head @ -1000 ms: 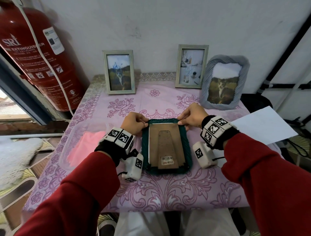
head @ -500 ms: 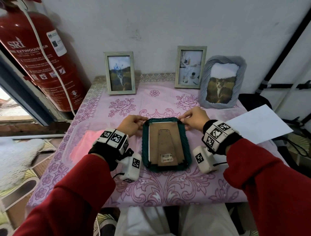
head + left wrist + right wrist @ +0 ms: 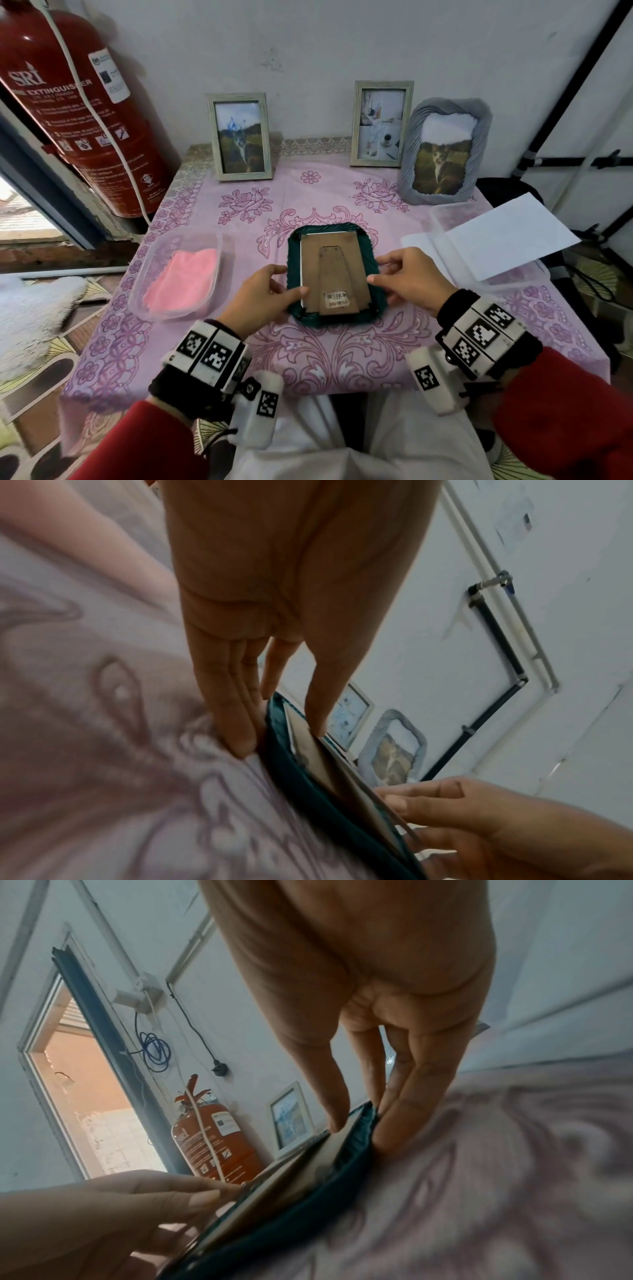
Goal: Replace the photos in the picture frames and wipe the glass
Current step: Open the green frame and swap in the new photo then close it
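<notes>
A dark green picture frame (image 3: 371, 246) lies face down in the middle of the table, its brown backing board (image 3: 337, 270) and stand facing up. My left hand (image 3: 291, 281) is at its lower left side, the thumb on the board and straight fingers (image 3: 240, 739) on the cloth against the outer rim. My right hand (image 3: 376, 270) mirrors it on the right, thumb on the board edge, fingers (image 3: 394, 1131) beside the rim. Both wrist views show the green frame (image 3: 301, 783) (image 3: 301, 1204) edge-on and blurred.
A pink cloth (image 3: 181, 281) lies in a clear tub (image 3: 219, 240) at left. White paper sheets (image 3: 507, 236) rest on a clear tub at right. Three framed photos (image 3: 241, 137) (image 3: 382, 123) (image 3: 443, 154) stand along the wall. A red fire extinguisher (image 3: 78, 102) leans at far left.
Both hands have moved from the frame's top corners down to its lower sides. The frame has stayed in place.
</notes>
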The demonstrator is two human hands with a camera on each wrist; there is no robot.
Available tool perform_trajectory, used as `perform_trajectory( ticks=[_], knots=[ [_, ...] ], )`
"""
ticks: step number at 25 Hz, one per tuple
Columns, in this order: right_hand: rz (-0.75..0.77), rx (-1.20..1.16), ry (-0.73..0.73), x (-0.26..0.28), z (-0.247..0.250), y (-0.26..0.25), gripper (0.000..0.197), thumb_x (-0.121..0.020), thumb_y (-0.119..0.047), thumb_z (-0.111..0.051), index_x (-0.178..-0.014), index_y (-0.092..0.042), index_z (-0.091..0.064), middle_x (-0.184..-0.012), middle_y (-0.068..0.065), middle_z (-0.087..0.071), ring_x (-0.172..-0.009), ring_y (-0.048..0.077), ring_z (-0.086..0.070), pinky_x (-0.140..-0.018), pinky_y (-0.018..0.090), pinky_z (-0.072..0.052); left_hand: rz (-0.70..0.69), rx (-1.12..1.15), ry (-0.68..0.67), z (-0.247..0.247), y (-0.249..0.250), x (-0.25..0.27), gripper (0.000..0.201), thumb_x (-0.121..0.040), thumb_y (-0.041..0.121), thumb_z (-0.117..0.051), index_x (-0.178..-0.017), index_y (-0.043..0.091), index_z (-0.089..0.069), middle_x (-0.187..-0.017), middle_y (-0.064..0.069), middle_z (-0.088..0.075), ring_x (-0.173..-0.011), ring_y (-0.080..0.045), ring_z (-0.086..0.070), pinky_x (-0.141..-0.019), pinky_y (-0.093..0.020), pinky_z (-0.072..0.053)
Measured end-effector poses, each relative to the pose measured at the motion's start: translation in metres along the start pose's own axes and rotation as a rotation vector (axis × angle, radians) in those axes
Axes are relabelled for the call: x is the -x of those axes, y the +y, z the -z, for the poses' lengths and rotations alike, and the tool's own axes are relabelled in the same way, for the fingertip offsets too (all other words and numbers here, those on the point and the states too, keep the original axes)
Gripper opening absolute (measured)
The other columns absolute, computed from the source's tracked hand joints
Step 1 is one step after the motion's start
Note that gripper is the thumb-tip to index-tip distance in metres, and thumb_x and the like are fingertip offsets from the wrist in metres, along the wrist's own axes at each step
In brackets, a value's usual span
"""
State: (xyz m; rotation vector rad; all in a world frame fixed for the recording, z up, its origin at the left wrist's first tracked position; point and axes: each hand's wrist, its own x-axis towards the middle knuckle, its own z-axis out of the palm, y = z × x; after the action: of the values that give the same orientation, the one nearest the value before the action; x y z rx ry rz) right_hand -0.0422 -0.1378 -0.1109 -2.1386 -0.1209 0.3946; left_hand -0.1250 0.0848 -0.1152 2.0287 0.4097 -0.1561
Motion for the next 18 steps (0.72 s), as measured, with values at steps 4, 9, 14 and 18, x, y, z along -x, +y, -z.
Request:
perform_trajectory(
  ticks=[4,9,14,18],
  knots=[
    [0.073,-0.037,-0.006,0.018,-0.007,0.011,0.058,-0.074,-0.010,-0.078,-0.126,-0.008,-0.055,-0.077,-0.008,-0.057,-0.054,0.004,-0.059,-0.043,0.015,-0.050,-0.051,0.002,0.011,-0.008,-0.006,0.011,0.074,-0.075,0.021,-0.076,-0.138,0.014,-0.039,-0.082,0.000,-0.054,-0.055,-0.008,-0.056,-0.055,-0.026,-0.054],
    [0.207,0.015,0.027,0.024,-0.007,0.017,0.055,-0.067,-0.025,-0.083,-0.117,-0.027,-0.062,-0.072,-0.018,-0.058,-0.061,-0.003,-0.056,-0.056,0.007,-0.045,-0.063,0.052,0.010,-0.010,-0.011,0.007,0.077,-0.072,0.017,-0.078,-0.138,0.015,-0.038,-0.081,-0.001,-0.051,-0.053,-0.007,-0.057,-0.065,-0.039,-0.056],
    [0.247,-0.012,0.046,0.025,-0.010,0.023,0.058,-0.067,-0.024,-0.083,-0.109,-0.046,-0.051,-0.075,-0.016,-0.056,-0.063,0.001,-0.053,-0.059,0.006,-0.043,-0.066,0.117,0.038,-0.014,-0.018,0.002,0.071,-0.074,0.014,-0.076,-0.136,0.017,-0.041,-0.080,0.000,-0.050,-0.065,-0.016,-0.056,-0.076,-0.048,-0.056],
    [0.235,0.013,0.027,0.023,-0.012,0.025,0.056,-0.072,-0.023,-0.079,-0.124,-0.021,-0.058,-0.088,-0.002,-0.055,-0.073,0.011,-0.052,-0.073,0.027,-0.047,-0.074,0.159,0.039,-0.016,-0.023,-0.001,0.067,-0.076,0.009,-0.074,-0.135,0.019,-0.043,-0.077,0.002,-0.047,-0.060,-0.008,-0.053,-0.076,-0.048,-0.057]
  ],
)
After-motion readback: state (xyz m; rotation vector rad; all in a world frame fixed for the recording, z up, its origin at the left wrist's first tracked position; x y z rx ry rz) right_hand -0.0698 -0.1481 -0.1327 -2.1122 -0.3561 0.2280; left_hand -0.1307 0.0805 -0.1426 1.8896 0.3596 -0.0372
